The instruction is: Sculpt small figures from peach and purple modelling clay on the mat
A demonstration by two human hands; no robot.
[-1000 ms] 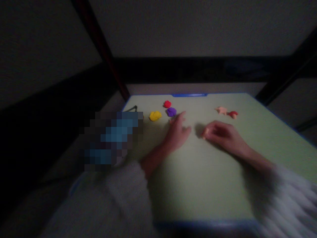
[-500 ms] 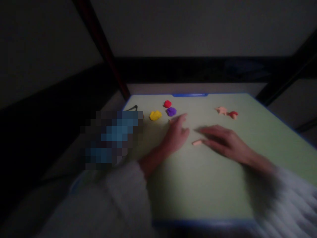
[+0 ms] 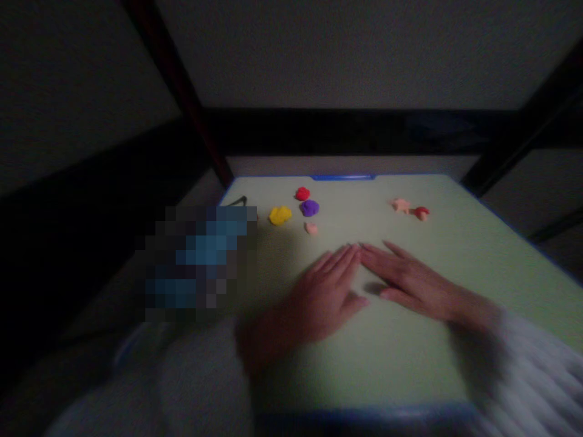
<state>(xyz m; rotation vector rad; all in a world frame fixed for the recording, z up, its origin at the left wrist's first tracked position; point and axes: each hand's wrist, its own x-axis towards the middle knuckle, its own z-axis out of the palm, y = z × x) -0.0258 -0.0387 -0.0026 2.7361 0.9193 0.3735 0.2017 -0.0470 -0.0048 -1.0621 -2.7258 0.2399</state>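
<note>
My left hand (image 3: 325,297) lies flat over the pale green table (image 3: 364,364), fingers stretched forward and thumb apart. From the other side my right hand (image 3: 412,280) reaches in, its fingers also stretched out. The fingertips of both hands meet near the middle of the table. No pink clay roll shows now; whether it lies under the fingertips I cannot tell. Beyond my left hand sits a small pink lump of clay (image 3: 311,228). Behind it are a purple lump (image 3: 310,208), a yellow lump (image 3: 280,215) and a red lump (image 3: 302,193).
At the far right lie a pink clay figure (image 3: 401,206) and a small red-topped, mushroom-like piece (image 3: 421,213). A blurred-out blue object (image 3: 204,252) covers the table's left edge. A blue strip (image 3: 344,178) runs along the far edge.
My left hand has drawn back from the small pink lump toward me and flattened. My right hand has shifted slightly nearer me, and the short pink clay roll beside it is out of sight.
</note>
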